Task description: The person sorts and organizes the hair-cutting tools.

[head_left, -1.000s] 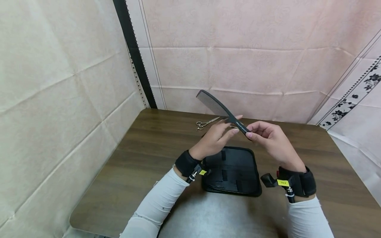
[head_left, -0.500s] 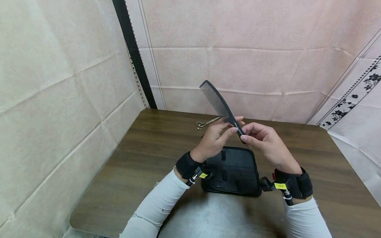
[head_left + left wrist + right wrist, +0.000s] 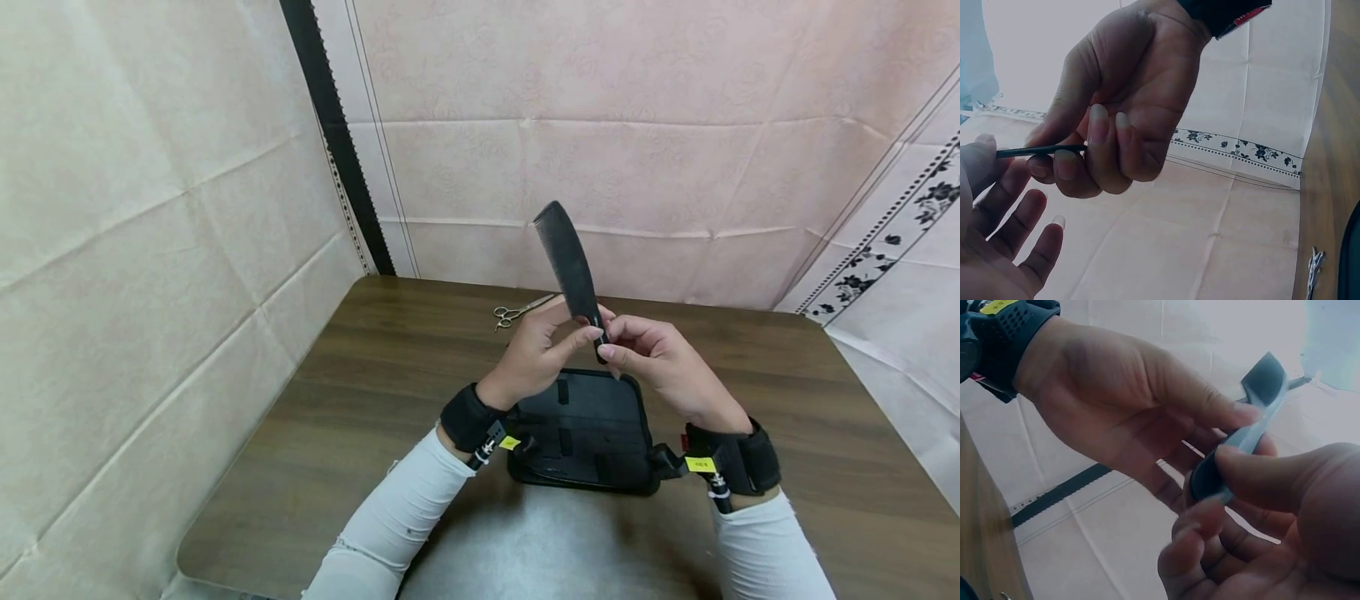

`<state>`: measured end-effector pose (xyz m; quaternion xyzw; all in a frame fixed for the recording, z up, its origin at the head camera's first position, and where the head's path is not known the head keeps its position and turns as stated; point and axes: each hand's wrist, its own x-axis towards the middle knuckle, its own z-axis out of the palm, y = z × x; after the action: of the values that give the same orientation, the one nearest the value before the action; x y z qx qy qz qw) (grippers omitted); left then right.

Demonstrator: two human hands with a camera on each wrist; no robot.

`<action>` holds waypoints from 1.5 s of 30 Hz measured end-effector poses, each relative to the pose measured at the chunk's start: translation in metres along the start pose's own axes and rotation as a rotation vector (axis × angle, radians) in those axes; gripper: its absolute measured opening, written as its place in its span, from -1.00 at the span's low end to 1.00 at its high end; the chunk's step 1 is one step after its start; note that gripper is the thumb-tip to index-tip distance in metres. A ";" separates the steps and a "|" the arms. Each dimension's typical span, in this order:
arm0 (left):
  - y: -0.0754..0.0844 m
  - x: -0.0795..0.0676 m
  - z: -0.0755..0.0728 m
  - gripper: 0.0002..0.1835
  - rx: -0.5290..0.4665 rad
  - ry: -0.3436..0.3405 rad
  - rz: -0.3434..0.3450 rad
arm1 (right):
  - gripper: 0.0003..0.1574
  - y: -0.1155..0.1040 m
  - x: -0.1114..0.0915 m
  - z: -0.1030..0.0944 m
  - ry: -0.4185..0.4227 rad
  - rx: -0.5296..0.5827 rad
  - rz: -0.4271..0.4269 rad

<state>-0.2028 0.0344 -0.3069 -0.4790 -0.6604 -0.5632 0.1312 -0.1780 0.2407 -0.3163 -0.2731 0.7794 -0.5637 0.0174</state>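
A black handled comb is held up above the table, nearly upright, with its teeth facing left. My left hand pinches its handle just below the toothed part. At the handle's lower end, the thumb and fingers of my right hand pinch it too. The left wrist view has the handle edge-on between both hands. Seen from the right wrist, the comb points away, both thumbs lying on its handle. Below the hands lies an open black zip case with strap loops, partly covered by the left wrist.
Silver scissors lie on the wooden table behind my left hand, their tips hidden by it. Cloth-covered walls stand close at the back and left. A shiny grey surface is at the near side.
The comb has swung from a leftward slant to nearly upright, turning so its teeth show less broadly. My right hand has shifted left towards the left hand, which stays almost in place.
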 end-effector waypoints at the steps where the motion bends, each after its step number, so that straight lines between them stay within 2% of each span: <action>1: 0.004 0.000 -0.001 -0.79 0.009 -0.006 0.004 | -0.87 0.001 0.001 0.000 -0.013 0.005 0.000; 4: 0.008 0.001 -0.004 -0.82 0.000 -0.022 0.022 | -0.85 0.002 0.002 0.001 -0.049 0.024 0.008; 7: 0.005 0.000 -0.006 -0.84 -0.024 -0.041 0.037 | -0.82 0.003 0.003 0.002 -0.078 0.043 0.013; 11: -0.010 0.000 -0.006 -0.83 -0.033 -0.066 0.049 | -0.84 0.006 0.004 0.003 -0.105 0.037 -0.008; 16: -0.024 -0.002 -0.007 -0.80 0.024 -0.097 0.077 | -0.81 0.010 0.004 0.003 -0.129 -0.051 -0.022; 20: -0.026 -0.001 -0.013 -0.76 0.114 -0.117 0.104 | -0.69 0.015 0.003 -0.001 -0.148 -0.163 -0.013; 24: -0.027 -0.002 -0.022 -0.73 0.201 -0.117 0.104 | -0.55 0.026 0.000 -0.003 -0.170 -0.297 0.017; 29: -0.035 -0.006 -0.041 -0.72 0.314 -0.121 0.096 | -0.24 0.052 -0.013 0.000 -0.214 -0.462 0.084; 32: -0.042 -0.012 -0.053 -0.71 0.402 -0.128 0.069 | -0.05 0.069 -0.024 0.002 -0.252 -0.541 0.147; 38: -0.055 -0.024 -0.073 -0.70 0.516 -0.157 0.024 | 0.20 0.093 -0.042 -0.002 -0.297 -0.567 0.273; 42: -0.061 -0.033 -0.081 -0.71 0.626 -0.221 -0.011 | 0.25 0.104 -0.048 -0.007 -0.317 -0.565 0.287; 45: -0.067 -0.041 -0.086 -0.72 0.676 -0.278 -0.063 | 0.26 0.110 -0.050 -0.009 -0.333 -0.564 0.284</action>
<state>-0.2653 -0.0543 -0.3490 -0.4598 -0.8353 -0.2465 0.1738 -0.1832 0.2945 -0.4251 -0.2444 0.9209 -0.2662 0.1463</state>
